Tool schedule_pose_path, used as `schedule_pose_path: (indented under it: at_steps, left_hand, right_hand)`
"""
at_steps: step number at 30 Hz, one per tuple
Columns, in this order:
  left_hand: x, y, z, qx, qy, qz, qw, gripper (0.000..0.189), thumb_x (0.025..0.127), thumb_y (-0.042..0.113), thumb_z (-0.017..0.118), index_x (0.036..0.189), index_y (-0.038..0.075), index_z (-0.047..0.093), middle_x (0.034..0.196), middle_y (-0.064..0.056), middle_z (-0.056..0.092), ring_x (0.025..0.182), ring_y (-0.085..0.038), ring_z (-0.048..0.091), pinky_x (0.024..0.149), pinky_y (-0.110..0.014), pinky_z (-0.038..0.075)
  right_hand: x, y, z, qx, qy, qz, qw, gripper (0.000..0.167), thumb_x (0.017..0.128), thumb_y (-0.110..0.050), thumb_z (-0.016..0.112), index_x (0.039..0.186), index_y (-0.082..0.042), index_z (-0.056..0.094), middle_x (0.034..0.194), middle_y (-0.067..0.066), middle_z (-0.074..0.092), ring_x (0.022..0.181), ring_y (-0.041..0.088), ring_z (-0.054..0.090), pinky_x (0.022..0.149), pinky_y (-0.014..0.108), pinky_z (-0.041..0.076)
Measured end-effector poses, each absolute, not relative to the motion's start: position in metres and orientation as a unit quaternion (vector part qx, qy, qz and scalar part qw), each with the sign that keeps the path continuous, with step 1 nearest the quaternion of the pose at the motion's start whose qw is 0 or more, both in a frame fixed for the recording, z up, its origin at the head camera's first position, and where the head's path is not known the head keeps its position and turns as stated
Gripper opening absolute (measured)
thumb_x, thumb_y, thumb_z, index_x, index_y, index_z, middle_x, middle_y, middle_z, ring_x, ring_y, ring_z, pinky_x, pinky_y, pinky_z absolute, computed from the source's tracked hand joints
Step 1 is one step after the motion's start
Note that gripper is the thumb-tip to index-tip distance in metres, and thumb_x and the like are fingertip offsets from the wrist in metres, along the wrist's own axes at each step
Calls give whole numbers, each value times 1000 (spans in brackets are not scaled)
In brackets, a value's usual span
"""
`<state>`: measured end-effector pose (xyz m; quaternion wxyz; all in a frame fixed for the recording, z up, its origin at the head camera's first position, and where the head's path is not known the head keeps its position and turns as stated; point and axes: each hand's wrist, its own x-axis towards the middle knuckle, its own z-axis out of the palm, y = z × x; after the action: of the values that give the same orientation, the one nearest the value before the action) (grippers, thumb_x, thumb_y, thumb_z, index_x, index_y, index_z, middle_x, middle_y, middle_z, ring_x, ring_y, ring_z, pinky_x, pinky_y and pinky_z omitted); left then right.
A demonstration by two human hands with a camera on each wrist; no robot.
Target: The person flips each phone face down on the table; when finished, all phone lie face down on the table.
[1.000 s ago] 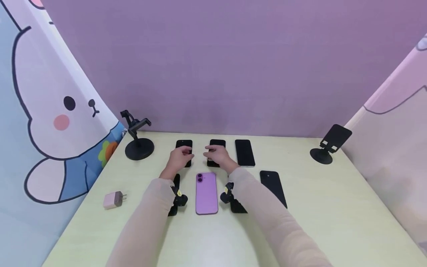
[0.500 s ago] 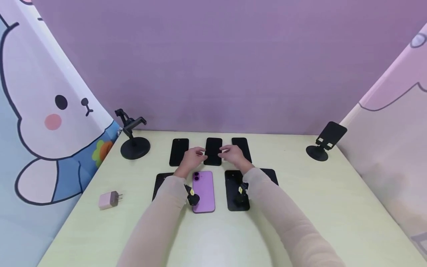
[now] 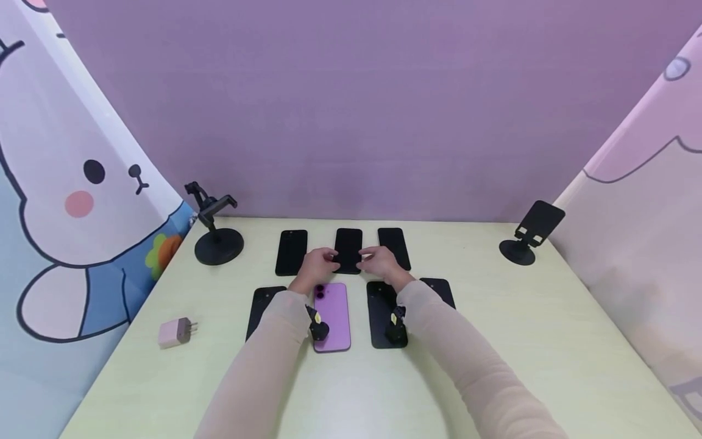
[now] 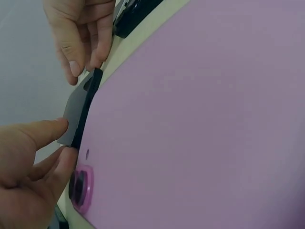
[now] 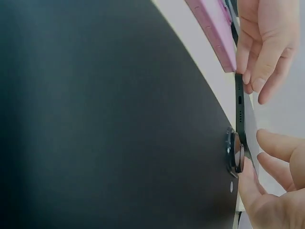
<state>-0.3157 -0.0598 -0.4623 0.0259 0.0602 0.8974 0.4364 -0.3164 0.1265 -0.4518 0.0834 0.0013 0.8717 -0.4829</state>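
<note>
A black smartphone (image 3: 348,241) lies screen-up in the middle of the back row on the table. My left hand (image 3: 316,266) holds its left edge near the lower end, thumb and fingers bent around the side. Opposite, my right hand (image 3: 382,263) has its fingertips at the right edge of that phone. The left wrist view shows the left thumb over the phone's edge (image 4: 78,114) and fingers beside it. In the right wrist view, the phone's port end (image 5: 240,102) faces the camera between both hands. A purple phone (image 3: 332,317) lies below, partly under the left wrist camera.
Other black phones lie left (image 3: 291,250) and right (image 3: 393,247) in the back row, and left (image 3: 262,305) and right (image 3: 384,305) in front. A black phone stand (image 3: 218,245) is at back left, another stand (image 3: 529,235) at right. A plug adapter (image 3: 177,332) lies at left.
Both hands have shifted from the gap between the left and middle phones to the middle phone's two sides, and their fingertips have closed in on its edges. The view has drifted slightly.
</note>
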Motion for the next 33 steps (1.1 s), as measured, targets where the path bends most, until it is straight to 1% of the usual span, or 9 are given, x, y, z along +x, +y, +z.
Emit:
schedule_pose_path:
  at_steps: [5, 10, 13, 19, 23, 26, 29, 33]
  left_hand:
    - [-319, -62, -466, 76, 900, 429, 27, 34, 89, 10, 70, 122, 0, 67, 114, -16, 67, 105, -27, 62, 89, -38, 49]
    - [-319, -64, -465, 72, 900, 429, 37, 37, 89, 10, 71, 124, 0, 66, 115, -17, 66, 107, -26, 61, 91, -37, 49]
    - [-319, -63, -464, 64, 898, 433, 44, 38, 89, 11, 71, 125, 1, 65, 117, -16, 65, 108, -26, 60, 92, -37, 48]
    - [-317, -63, -464, 58, 898, 434, 50, 37, 90, 11, 70, 126, 2, 64, 118, -16, 65, 108, -26, 60, 93, -38, 47]
    - [-316, -64, -463, 57, 894, 441, 49, 37, 90, 10, 69, 125, 0, 64, 117, -16, 64, 107, -27, 60, 92, -38, 47]
    - [-315, -63, -463, 56, 890, 449, 51, 37, 90, 9, 69, 125, -1, 64, 117, -17, 64, 108, -27, 60, 92, -38, 48]
    - [-316, -63, -463, 58, 890, 450, 51, 37, 90, 9, 68, 125, -1, 64, 117, -18, 64, 108, -28, 60, 92, -38, 48]
    - [-316, -62, -463, 73, 895, 439, 42, 35, 91, 9, 67, 124, -3, 64, 113, -18, 66, 105, -28, 62, 91, -39, 48]
  right_hand:
    - [-317, 120, -451, 7, 886, -460, 52, 39, 85, -9, 74, 123, -4, 68, 108, 15, 69, 94, 24, 66, 80, 32, 52]
    - [-317, 114, -450, 15, 889, -456, 38, 39, 82, -7, 76, 120, -2, 69, 104, 15, 70, 93, 23, 66, 78, 32, 52]
    - [-317, 112, -450, 25, 883, -467, 42, 39, 82, -6, 77, 120, -2, 69, 106, 16, 69, 94, 23, 65, 79, 32, 52]
    - [-318, 115, -453, 31, 860, -505, 63, 40, 84, -3, 75, 123, -3, 68, 116, 18, 65, 102, 26, 63, 83, 34, 52]
    - [-318, 117, -454, 24, 827, -555, 82, 42, 85, 1, 72, 126, 0, 64, 123, 22, 60, 109, 29, 60, 85, 34, 51]
    - [-319, 118, -453, 23, 807, -583, 95, 43, 86, 4, 70, 127, 2, 62, 125, 24, 58, 112, 31, 57, 85, 34, 50]
    - [-322, 120, -455, 22, 787, -607, 105, 43, 86, 6, 69, 128, 3, 61, 126, 23, 56, 111, 30, 56, 84, 34, 51]
    - [-328, 123, -456, 15, 761, -638, 117, 43, 87, 7, 66, 130, 4, 59, 127, 22, 53, 109, 28, 54, 84, 34, 51]
